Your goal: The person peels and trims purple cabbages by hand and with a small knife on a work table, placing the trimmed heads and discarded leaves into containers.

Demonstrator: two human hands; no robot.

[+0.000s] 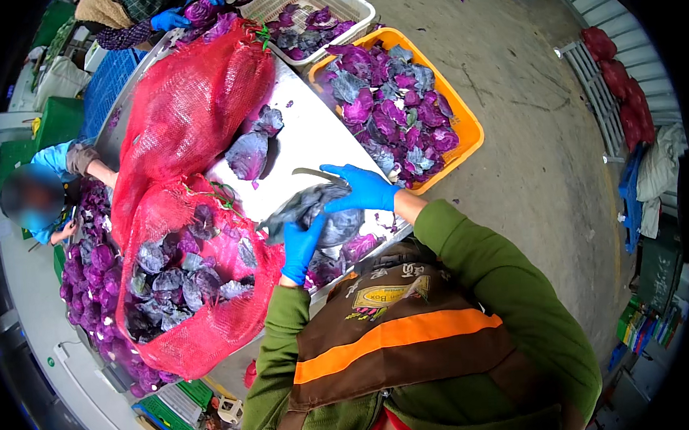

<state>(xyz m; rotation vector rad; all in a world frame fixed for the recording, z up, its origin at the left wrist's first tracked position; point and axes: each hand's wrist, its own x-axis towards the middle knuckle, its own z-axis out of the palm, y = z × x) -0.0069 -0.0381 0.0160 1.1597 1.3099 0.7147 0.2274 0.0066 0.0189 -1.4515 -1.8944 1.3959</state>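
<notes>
Both my hands wear blue gloves. My left hand [301, 247] cups the underside of a red cabbage [314, 212] with loose grey-purple outer leaves, held above the metal table [310, 132]. My right hand [365, 188] sits on top of the same cabbage, and a knife blade [316, 174] sticks out to the left of it. Directly left of the cabbage lies an open red net sack [211, 328] holding several purple cabbages.
A second, full red net sack [190, 106] lies farther along the table beside a loose cabbage [248, 154]. An orange crate [463, 125] and a white basket [351, 3] hold purple leaves. Other people work at the left and top; more cabbages [90, 280] are piled left.
</notes>
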